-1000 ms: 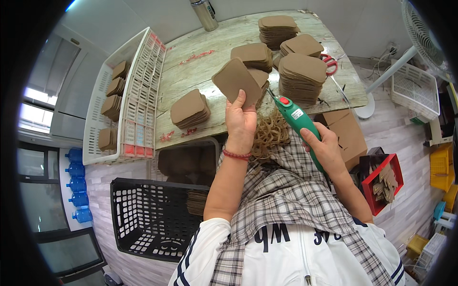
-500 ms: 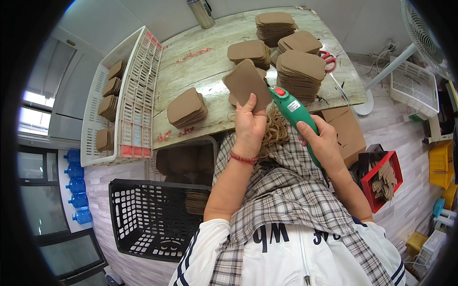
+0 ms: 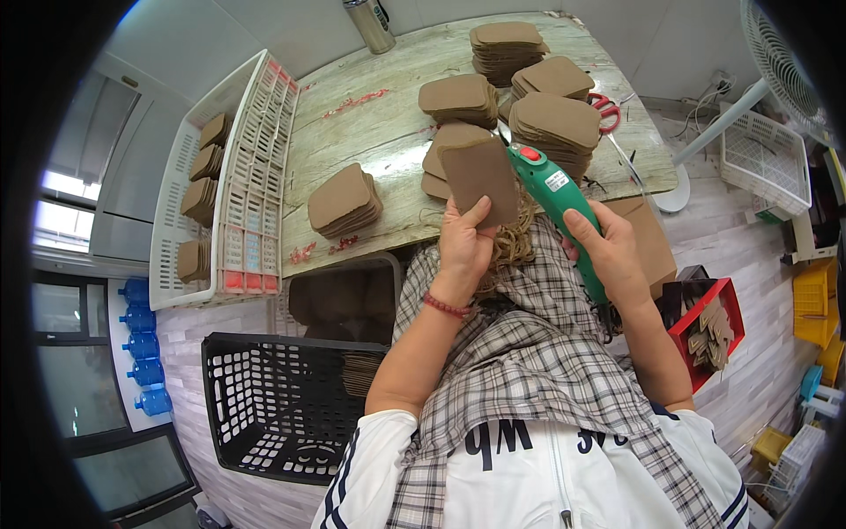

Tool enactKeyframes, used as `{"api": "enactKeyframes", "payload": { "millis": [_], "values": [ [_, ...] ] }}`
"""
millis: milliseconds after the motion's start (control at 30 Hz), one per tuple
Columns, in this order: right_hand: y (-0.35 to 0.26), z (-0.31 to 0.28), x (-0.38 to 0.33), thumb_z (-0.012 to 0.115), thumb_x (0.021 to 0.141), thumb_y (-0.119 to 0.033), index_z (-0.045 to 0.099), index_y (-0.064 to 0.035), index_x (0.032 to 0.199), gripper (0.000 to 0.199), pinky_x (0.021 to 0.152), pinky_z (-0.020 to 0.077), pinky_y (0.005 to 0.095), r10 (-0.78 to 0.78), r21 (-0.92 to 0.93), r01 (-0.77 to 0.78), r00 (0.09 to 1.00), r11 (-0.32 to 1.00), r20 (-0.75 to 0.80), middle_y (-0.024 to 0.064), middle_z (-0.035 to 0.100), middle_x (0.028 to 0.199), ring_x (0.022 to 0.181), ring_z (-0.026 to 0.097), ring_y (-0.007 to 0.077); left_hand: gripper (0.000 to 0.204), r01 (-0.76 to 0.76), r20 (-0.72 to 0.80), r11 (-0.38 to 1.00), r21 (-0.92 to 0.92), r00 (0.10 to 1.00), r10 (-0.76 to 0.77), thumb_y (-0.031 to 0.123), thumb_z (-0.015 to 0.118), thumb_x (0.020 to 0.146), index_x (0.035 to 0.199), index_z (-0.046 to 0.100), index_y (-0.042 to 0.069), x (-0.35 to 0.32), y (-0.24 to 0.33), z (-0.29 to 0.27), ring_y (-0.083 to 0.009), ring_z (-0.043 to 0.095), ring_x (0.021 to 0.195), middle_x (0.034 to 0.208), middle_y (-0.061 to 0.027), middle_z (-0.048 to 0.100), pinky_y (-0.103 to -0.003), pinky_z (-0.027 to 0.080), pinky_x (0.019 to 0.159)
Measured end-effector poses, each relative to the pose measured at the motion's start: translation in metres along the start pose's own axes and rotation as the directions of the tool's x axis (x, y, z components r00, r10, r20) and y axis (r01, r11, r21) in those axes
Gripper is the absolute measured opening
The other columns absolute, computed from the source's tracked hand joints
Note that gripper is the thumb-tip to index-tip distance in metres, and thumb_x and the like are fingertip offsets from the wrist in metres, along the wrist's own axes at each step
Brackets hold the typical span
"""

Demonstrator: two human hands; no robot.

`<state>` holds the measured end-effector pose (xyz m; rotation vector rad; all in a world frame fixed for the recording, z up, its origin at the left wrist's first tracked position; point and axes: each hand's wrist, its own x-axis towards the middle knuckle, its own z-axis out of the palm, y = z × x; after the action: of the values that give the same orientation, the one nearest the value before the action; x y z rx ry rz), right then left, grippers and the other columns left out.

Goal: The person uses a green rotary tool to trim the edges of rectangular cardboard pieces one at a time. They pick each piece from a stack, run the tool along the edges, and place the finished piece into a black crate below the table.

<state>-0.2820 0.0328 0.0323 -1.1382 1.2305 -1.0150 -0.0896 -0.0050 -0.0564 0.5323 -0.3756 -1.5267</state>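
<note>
My left hand pinches a flat brown rounded-corner piece near its lower end, thumb on top. Wrapped in my right hand is a green handheld electric cutter with a red button. Its pale tip lies close to the piece's upper right edge; whether they touch I cannot tell. Behind the held piece, a small stack of similar brown pieces lies at the table's near edge. A tangle of tan strips hangs below, over the plaid apron on my lap.
More stacks of brown pieces stand on the worn table, beside red-handled scissors. A white crate is at the left, a black crate below it. A red box with tan offcuts sits at right, near a fan.
The held piece has turned more upright and shifted right and down. Both hands have moved slightly, the cutter a little to the right, and the small stack behind shows more.
</note>
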Motion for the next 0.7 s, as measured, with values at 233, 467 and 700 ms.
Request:
{"api": "enactKeyframes", "payload": {
  "millis": [233, 467, 700],
  "values": [
    [-0.007, -0.016, -0.010, 0.061, 0.092, -0.029, 0.060, 0.0010, 0.102, 0.032, 0.056, 0.0422, 0.0209, 0.048, -0.092, -0.039, 0.993, 0.995, 0.107, 0.0020, 0.057, 0.071, 0.059, 0.051, 0.0062, 0.030, 0.007, 0.054, 0.955, 0.295, 0.998, -0.024, -0.006, 0.058, 0.087, 0.115, 0.056, 0.003, 0.001, 0.035, -0.019, -0.0173, 0.065, 0.094, 0.108, -0.0082, 0.065, -0.030, 0.056, 0.080],
    [0.003, -0.030, -0.016, 0.065, 0.088, -0.028, 0.062, 0.0021, 0.101, 0.032, 0.054, 0.0435, 0.0222, 0.024, -0.125, -0.002, 0.985, 0.992, 0.168, 0.0004, 0.057, 0.070, 0.059, 0.052, 0.0056, 0.032, 0.064, 0.078, 0.830, 0.554, 0.989, -0.128, -0.008, 0.054, 0.086, 0.117, 0.057, -0.001, 0.001, 0.068, -0.024, -0.0137, 0.063, 0.094, 0.107, -0.0074, 0.065, -0.027, 0.053, 0.080],
    [0.014, -0.027, -0.018, 0.068, 0.086, -0.032, 0.062, 0.0003, 0.104, 0.038, 0.055, 0.0433, 0.0221, -0.004, -0.234, 0.039, 0.989, 0.971, 0.148, 0.0003, 0.058, 0.071, 0.060, 0.052, 0.0057, 0.039, 0.197, 0.015, 0.727, 0.658, 0.961, -0.275, -0.009, 0.057, 0.082, 0.121, 0.056, -0.002, -0.005, 0.074, -0.023, -0.0134, 0.062, 0.095, 0.109, -0.0071, 0.064, -0.028, 0.052, 0.084]
  ]
}}
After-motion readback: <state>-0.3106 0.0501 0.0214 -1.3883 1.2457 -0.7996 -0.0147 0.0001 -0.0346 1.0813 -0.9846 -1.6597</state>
